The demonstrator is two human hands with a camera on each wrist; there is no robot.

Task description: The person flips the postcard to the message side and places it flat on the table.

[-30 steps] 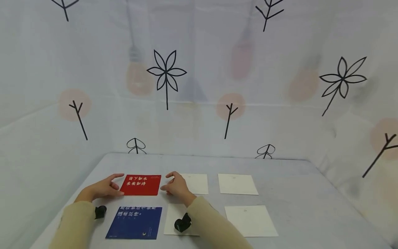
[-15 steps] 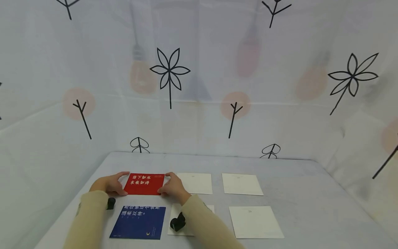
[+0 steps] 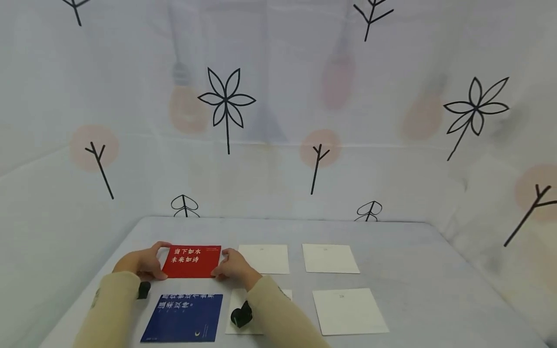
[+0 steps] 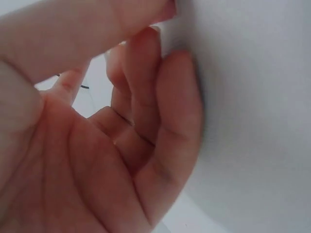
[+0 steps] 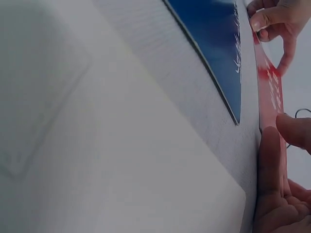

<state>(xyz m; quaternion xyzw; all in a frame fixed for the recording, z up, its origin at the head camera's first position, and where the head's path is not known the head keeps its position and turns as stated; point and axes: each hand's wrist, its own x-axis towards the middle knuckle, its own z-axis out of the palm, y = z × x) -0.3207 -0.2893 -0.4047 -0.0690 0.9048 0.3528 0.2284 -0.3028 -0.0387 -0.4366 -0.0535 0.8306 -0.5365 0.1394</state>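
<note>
A red card point(image 3: 191, 261) with white characters lies at the back left of the table. My left hand point(image 3: 139, 263) holds its left side, thumb at the near corner and index finger at the far one. On the opposite side my right hand point(image 3: 235, 267) grips the right edge between thumb and index finger. In the right wrist view both hands meet the red card point(image 5: 270, 94), the right thumb and finger at its near end. The left wrist view shows the left hand's other fingers point(image 4: 177, 97) curled in, with only a red tip of the card visible.
A blue card point(image 3: 183, 319) lies in front of the red one. White cards stand in two rows: back middle point(image 3: 264, 259), back right point(image 3: 330, 258), front right point(image 3: 349, 311). Another white card point(image 3: 235, 296) is partly hidden under my right forearm. A printed cloth point(image 3: 278, 183) hangs behind.
My left hand has moved right onto the red card's left side, and my right hand has closed in on its right edge. The head view has shifted slightly; the cards keep their layout.
</note>
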